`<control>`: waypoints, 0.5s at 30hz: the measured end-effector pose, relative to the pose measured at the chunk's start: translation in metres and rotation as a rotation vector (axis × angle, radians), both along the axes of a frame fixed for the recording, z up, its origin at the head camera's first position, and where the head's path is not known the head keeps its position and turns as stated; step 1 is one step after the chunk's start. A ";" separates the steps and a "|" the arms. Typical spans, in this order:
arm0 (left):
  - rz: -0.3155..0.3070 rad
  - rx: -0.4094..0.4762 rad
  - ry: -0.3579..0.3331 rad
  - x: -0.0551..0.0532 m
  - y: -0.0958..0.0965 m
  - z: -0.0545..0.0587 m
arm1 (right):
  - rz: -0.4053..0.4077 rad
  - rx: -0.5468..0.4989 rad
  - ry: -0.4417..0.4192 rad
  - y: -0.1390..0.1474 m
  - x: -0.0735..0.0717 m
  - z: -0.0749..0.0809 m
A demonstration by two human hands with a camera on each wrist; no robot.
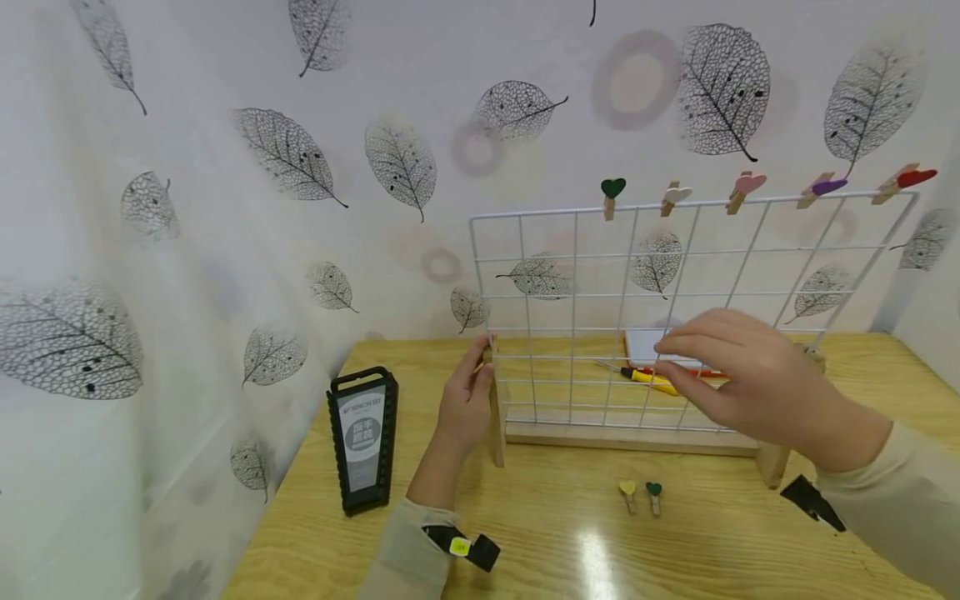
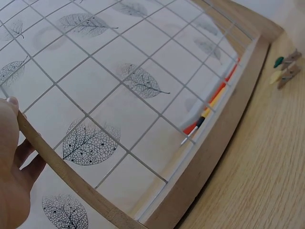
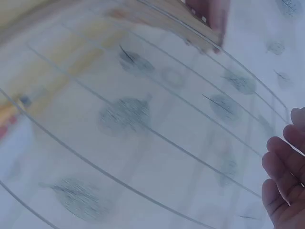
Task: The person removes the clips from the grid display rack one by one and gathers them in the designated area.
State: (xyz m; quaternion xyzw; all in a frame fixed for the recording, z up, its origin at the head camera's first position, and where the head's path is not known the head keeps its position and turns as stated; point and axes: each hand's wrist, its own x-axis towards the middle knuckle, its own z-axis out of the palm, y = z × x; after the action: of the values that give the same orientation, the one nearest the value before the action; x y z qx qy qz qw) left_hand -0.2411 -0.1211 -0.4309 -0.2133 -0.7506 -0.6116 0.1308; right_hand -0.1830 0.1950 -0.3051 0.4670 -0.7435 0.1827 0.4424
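Note:
A white wire grid [image 1: 573, 283] stands upright in a wooden stand [image 1: 630, 439]. My left hand [image 1: 462, 404] grips the stand's left wooden post [image 1: 496, 425]; the left wrist view shows fingers wrapped behind that post [image 2: 71, 177]. In front of the grid's right half, my right hand [image 1: 750, 371] is raised with fingers extended and nothing held. Heart clothespins line the top wire: green [image 1: 612, 188], white [image 1: 677, 195], pink [image 1: 748, 183], purple [image 1: 827, 187] and red [image 1: 913, 178]. A yellow heart clothespin [image 1: 627, 490] and another green one [image 1: 654, 492] lie on the table before the stand.
Behind the grid lie a yellow-handled screwdriver [image 1: 654, 381] and a flat white thing with a red edge [image 1: 643, 346]. A black case with a grey label [image 1: 365, 433] rests on the table's left side. Leaf-printed cloth [image 1: 405, 275] hangs behind the table.

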 end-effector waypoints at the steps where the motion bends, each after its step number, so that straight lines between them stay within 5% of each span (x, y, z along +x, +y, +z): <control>1: 0.000 -0.001 0.000 0.000 0.000 0.000 | 0.016 -0.021 0.023 -0.002 -0.001 0.010; 10: 0.017 -0.012 0.003 -0.001 -0.001 -0.001 | -0.004 -0.128 0.151 -0.017 -0.016 0.082; 15: 0.015 -0.025 0.010 0.000 0.000 -0.001 | -0.102 -0.040 0.114 -0.025 -0.024 0.113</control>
State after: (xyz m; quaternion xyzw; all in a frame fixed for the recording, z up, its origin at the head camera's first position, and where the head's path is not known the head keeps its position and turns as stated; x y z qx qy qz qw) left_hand -0.2414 -0.1215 -0.4317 -0.2125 -0.7591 -0.6001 0.1364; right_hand -0.2070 0.1698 -0.1925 0.4292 -0.7362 0.1479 0.5020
